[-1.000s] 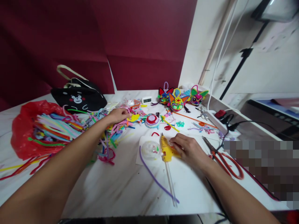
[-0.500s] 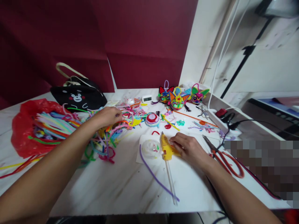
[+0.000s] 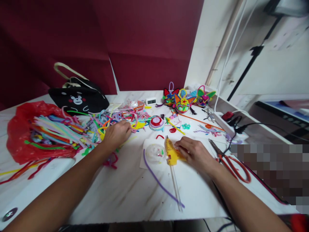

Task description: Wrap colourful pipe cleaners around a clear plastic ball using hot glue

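Note:
At the pile of pipe cleaners, my left hand is closed, its fingertips by a yellow piece and a pink strand. What it pinches, if anything, is hidden. My right hand curls its fingers over the handle of a yellow hot glue gun. The gun lies on the table with a clear glue stick in its back end. Left of the gun, a clear plastic ball rests on a white sheet. A purple pipe cleaner curves past the ball and across the glue stick.
Orange-handled scissors lie to the right. A red plastic bag of pipe cleaners and a black bag stand left. Toward the back are a round red-white piece, a small clock, eared ornaments and a power strip.
My left hand has moved nearer and slightly right over the pile, and a white object has come into view at lower left. My right hand stays at the glue gun.

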`<state>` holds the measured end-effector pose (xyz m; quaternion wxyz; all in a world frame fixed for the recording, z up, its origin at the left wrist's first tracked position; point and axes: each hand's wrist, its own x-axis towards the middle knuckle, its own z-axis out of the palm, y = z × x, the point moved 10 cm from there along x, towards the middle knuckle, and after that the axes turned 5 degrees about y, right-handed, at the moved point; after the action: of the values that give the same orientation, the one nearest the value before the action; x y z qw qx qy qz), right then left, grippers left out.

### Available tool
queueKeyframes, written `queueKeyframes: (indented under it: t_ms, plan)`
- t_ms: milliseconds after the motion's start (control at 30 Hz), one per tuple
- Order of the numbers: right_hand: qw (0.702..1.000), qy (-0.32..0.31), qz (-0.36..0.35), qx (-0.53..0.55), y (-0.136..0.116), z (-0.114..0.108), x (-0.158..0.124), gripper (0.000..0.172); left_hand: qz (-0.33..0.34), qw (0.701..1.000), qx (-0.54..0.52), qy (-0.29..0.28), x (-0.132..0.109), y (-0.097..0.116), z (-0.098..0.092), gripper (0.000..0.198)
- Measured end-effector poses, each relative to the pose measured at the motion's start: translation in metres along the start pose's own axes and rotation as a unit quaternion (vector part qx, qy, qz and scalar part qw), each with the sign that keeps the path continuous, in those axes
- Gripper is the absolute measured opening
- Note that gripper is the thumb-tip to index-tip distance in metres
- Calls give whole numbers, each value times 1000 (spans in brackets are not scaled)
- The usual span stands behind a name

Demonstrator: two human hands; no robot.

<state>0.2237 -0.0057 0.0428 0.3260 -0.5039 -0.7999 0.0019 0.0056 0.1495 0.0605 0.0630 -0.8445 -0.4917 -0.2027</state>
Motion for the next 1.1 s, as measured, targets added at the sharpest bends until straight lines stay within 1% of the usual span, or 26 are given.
queueKeyframes:
  t_ms: [100, 167, 267, 367, 467, 567, 667, 767, 933, 1100]
  plan:
    - [1000, -5, 1, -3, 1, 1, 0, 21, -30, 997, -67, 22, 5, -11, -8, 20]
    - [1000, -7, 2, -2, 1, 2, 0, 20, -65, 990, -121, 40, 8, -22, -14, 17]
    - [1000, -10, 8, 4, 2, 2, 0, 19, -139, 964, -216, 61, 9, -40, -18, 16]
    - [1000, -10, 11, 8, 2, 2, 0, 20, -207, 918, -332, 59, 7, -50, -12, 15]
    - [1000, -13, 12, 12, 2, 3, 0, 21, -255, 862, -435, 55, 5, -52, -6, 8]
    - [1000, -13, 12, 11, 2, 4, 0, 22, -289, 809, -509, 55, 2, -50, 0, 5]
    - [1000, -16, 14, 7, 3, 5, 0, 22, -316, 764, -559, 58, -2, -49, 6, 10]
    - [1000, -18, 15, 6, 4, 5, 0, 22, -336, 733, -589, 53, -6, -49, 11, 16]
    - [1000, -18, 13, 4, 3, 5, 0, 22, -346, 700, -624, 27, -8, -44, 20, 16]
    - [1000, -18, 10, 2, 3, 5, -1, 21, -320, 671, -669, 13, -8, -34, 21, 16]
